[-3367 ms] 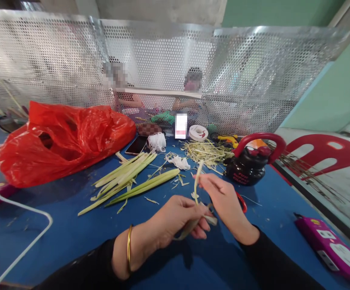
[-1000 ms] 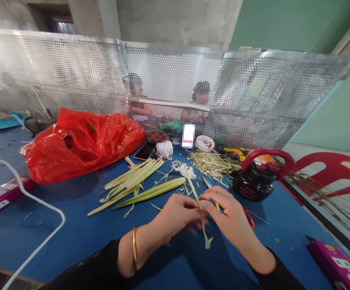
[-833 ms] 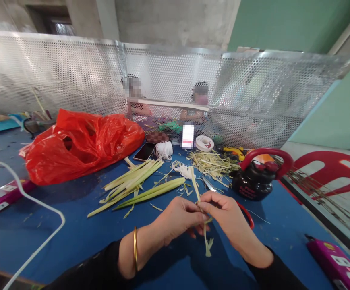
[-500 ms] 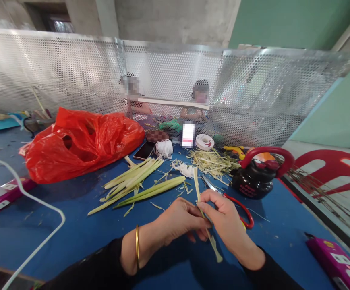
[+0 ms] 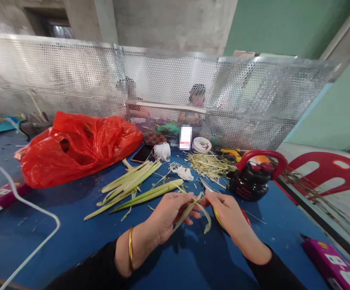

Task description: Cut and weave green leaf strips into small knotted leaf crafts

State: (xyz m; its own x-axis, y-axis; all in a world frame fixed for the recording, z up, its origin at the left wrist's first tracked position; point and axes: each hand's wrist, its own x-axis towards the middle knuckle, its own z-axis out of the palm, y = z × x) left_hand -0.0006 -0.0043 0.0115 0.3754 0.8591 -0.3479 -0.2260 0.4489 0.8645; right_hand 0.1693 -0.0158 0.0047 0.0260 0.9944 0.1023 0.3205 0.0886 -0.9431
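A pale yellow-green plant strip [image 5: 208, 221] is bent over itself between my hands, its ends hanging down. My left hand [image 5: 176, 209], with a gold bangle at the wrist, pinches the strip near the bend. My right hand [image 5: 230, 215] grips it from the other side, thumb and finger closed at the fold. Beneath my right hand lie scissors [image 5: 205, 185] with red and yellow handles, partly covered. Just beyond my left hand are a green leaf bundle [image 5: 150, 194] and a heap of pale stalks [image 5: 129, 181].
A red plastic bag [image 5: 81, 151] fills the back left. Behind are a phone [image 5: 142, 153], white yarn [image 5: 162, 152], a ribbon roll [image 5: 201, 144] and plant scraps [image 5: 212, 164]. A black pot [image 5: 250, 183] stands right; a white cable [image 5: 46, 215] crosses left. Two people sit behind a perforated screen [image 5: 168, 68].
The strip was long and nearly straight, with its far end pointing away; now it is bent over between my fingers. My right hand has shifted slightly right, and the view has moved a little.
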